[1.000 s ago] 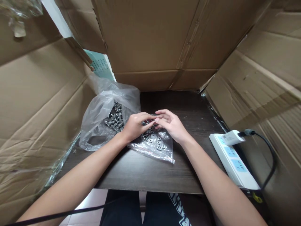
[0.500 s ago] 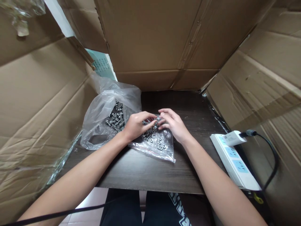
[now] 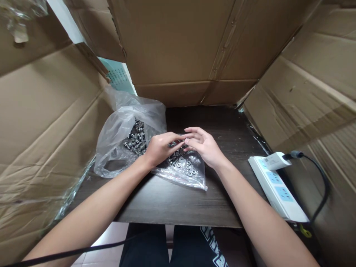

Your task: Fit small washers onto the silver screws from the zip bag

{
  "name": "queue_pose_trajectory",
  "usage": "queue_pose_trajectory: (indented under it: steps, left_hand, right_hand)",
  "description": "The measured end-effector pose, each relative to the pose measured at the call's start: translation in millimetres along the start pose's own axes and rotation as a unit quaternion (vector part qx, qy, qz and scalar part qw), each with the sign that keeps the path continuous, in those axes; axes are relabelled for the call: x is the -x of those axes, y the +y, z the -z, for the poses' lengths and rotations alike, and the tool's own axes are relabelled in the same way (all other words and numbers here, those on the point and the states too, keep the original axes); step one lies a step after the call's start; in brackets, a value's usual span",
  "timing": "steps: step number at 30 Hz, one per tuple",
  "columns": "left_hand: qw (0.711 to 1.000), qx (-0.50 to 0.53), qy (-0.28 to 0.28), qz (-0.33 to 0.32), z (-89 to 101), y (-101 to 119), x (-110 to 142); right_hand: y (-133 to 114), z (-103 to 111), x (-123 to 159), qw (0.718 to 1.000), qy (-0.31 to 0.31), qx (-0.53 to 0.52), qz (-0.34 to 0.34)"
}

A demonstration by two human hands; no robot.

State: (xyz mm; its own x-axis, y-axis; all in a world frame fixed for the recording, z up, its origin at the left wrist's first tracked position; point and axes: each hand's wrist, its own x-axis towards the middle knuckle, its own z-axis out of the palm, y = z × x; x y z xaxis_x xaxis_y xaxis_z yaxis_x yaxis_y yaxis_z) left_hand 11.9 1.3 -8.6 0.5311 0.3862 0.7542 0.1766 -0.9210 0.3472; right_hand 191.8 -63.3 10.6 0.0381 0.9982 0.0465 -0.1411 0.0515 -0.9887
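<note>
My left hand (image 3: 161,149) is closed in a pinch, thumb and fingertips meeting over the flat clear zip bag (image 3: 194,181). Against those fingertips, my right hand (image 3: 204,145) also pinches with thumb and fingers. Between them is a small metal bolt, mostly hidden by the fingers now. Loose nuts and washers (image 3: 181,160) lie on the zip bag below the hands, with some bolts among them. To the left, an opened, crumpled plastic bag (image 3: 116,122) holds a heap of bolts (image 3: 136,141) next to my left wrist.
The dark wooden table (image 3: 180,207) is walled by cardboard (image 3: 180,44) at the back and both sides. A white power strip (image 3: 278,189) with a plugged-in adapter (image 3: 274,161) and black cable stands at the right. A printed green sheet (image 3: 118,74) shows behind the bag.
My right thumb and fingers have closed in on the left fingertips, covering the bolt that showed between them before. The view has shifted slightly.
</note>
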Motion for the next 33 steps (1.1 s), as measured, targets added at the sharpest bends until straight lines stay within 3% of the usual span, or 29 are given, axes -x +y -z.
queue_pose_trajectory:
  steps: [5,12,18,23,25,29,33]
  left_hand:
    - [1.0,0.001,-0.016,-0.001,-0.9,3.1,-0.7]
    - [1.0,0.011,0.002,0.028,0.0,1.0,-1.0]
    - [1.0,0.006,0.0,0.024,-0.4,0.5,-1.6]
    - [1.0,0.004,-0.003,0.019,0.6,2.4,-1.3]
    - [1.0,0.008,0.0,0.021,0.7,2.4,-1.2]
    - [1.0,0.016,0.007,0.017,0.0,1.7,-0.9]
    - [1.0,0.02,0.006,0.018,-1.1,0.8,-1.0]
  right_hand:
    - [1.5,1.1,-2.1,0.998,0.054,0.012,-0.007]
    - [0.9,1.6,-0.5,1.0,0.011,0.01,0.017]
    - [3.5,0.3,-2.8,0.996,0.035,0.06,0.058]
    - [0.5,0.8,-1.5,0.984,0.095,0.15,0.033]
    - [-1.3,0.7,-0.2,0.986,0.085,0.14,0.037]
    - [-3.1,-1.2,1.9,0.993,0.004,0.1,0.056]
    - [-1.4,-1.7,1.5,0.994,0.007,0.096,0.056]
